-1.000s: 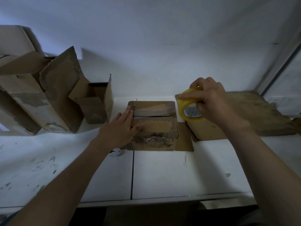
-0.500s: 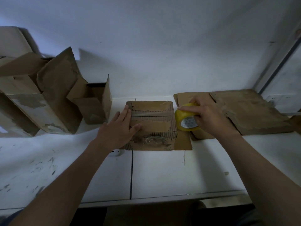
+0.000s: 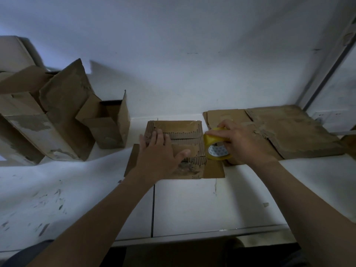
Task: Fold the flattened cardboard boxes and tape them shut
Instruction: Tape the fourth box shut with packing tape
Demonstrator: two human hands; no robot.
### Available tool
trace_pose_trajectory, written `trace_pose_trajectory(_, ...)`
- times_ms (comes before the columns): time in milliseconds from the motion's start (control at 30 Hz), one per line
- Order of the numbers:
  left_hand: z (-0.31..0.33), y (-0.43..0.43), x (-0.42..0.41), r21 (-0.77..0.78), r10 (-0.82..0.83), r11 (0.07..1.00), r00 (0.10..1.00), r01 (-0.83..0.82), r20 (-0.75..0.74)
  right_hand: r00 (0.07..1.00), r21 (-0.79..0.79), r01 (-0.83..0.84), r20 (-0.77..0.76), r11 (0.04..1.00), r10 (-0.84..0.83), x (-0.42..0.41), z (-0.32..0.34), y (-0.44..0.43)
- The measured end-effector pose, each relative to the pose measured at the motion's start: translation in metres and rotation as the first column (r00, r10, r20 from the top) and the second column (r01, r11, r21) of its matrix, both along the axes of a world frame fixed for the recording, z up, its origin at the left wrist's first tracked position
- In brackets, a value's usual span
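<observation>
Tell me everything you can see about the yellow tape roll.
The yellow tape roll is a glossy ring of tape with a pale inner core printed in a dark pattern. It stands on edge, its hole facing the camera, against the right side of the small cardboard box. The right hand grips it from above, curled over its rim.

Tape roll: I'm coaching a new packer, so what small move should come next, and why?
Probably draw the tape roll leftward across the top of the box, along its flap edges. The right hand grips the roll right at the box's right edge, while the left hand lies flat on top, pressing the flaps down, ready for taping.
</observation>
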State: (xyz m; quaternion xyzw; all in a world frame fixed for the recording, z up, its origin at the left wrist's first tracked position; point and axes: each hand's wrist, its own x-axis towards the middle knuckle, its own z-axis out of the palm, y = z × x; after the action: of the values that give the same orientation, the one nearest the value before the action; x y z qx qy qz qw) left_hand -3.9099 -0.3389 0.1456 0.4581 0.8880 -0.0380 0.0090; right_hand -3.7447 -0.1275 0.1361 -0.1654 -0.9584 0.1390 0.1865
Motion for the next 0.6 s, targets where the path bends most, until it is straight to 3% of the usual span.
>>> trace_pose_trajectory(367,0.001,0.052,0.044,0.061,-0.182,0.983,0.975,0.175,0.124,0.999,0.032,-0.049,0.024,0.998,0.048,0.008,0.004,0.004)
trace_pose_trajectory(500,0.006,0.048,0.027,0.052,-0.28,0.96,0.948,0.275,0.15,0.993,0.021,-0.03,0.117,0.999,0.027,0.017,0.019,-0.008)
trace_pose_trajectory(600,0.01,0.041,0.011,0.0,-0.333,0.941,0.927,0.338,0.174,0.982,0.109,0.003,0.188,0.994,-0.023,0.02,0.035,-0.032)
